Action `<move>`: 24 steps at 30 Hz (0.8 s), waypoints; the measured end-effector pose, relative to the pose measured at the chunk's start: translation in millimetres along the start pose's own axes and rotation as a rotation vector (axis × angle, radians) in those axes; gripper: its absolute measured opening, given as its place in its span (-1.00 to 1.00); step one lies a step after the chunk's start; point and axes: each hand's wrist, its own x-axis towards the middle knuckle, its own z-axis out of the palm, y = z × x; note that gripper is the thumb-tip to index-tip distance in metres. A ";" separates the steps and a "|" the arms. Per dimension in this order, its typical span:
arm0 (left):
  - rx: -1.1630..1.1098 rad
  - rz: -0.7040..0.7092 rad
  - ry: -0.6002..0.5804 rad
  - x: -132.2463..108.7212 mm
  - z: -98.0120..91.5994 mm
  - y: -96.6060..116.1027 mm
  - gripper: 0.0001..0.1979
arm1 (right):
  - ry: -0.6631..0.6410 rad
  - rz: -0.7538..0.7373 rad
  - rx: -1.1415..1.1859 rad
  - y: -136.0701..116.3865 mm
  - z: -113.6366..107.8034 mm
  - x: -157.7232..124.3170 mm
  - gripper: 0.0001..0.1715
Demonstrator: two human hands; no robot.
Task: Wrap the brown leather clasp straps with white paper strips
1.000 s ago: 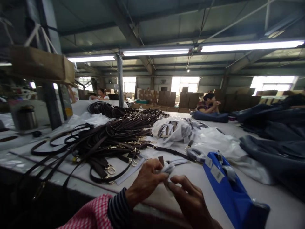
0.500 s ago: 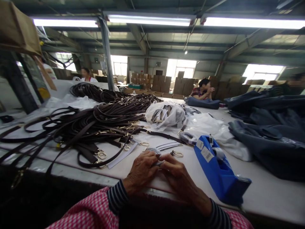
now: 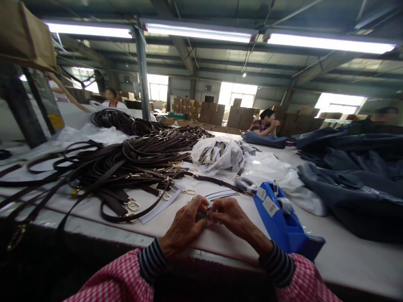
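My left hand (image 3: 185, 222) is closed round a small dark grey piece (image 3: 200, 215) near the table's front edge. Beside it, the fingertips of my right hand (image 3: 234, 218) pinch together at the same spot, on something too small to make out. Behind my hands lie pale strips (image 3: 222, 193) and a gold ring (image 3: 189, 191). A dark brown strap (image 3: 217, 180) runs across behind them. To the right of my right hand stands a blue tape dispenser (image 3: 280, 222).
Dark straps with gold clasps (image 3: 122, 163) are heaped on the left. A plastic bag of strips (image 3: 217, 153) sits behind, with dark blue fabric (image 3: 352, 180) at the right. Across the table a person (image 3: 266, 123) leans; others are farther off.
My right hand has risen slightly and its fingers are more bent. The left hand has turned, its thumb now on the grey piece. The gold ring near the right fingertips is no longer seen.
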 end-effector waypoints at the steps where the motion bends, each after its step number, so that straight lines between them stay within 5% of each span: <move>1: -0.031 -0.017 0.012 -0.1 1.1 0.2 -0.68 | -0.012 0.035 0.031 -2.1 -1.0 2.3 -0.87; 8: -0.125 -0.016 0.059 -0.8 5.2 -0.1 -0.58 | -0.212 0.013 -0.070 -7.8 -9.2 14.3 -0.79; 12: 0.106 0.049 0.114 -2.7 0.7 0.6 -0.50 | -0.297 0.001 -0.119 -1.7 -11.3 25.8 -0.86; 16: 0.451 0.120 -0.046 0.5 -3.1 3.2 -0.81 | -0.324 -0.031 -0.191 2.5 -13.2 30.4 -0.86; 20: 0.489 0.146 -0.155 9.2 -5.3 -0.4 -0.92 | -0.409 -0.079 -0.334 -12.4 -22.1 31.3 -0.80; 24: 0.467 0.187 -0.192 12.9 -8.3 -6.8 -0.79 | -0.528 -0.167 -0.569 -41.1 -27.3 39.8 -0.85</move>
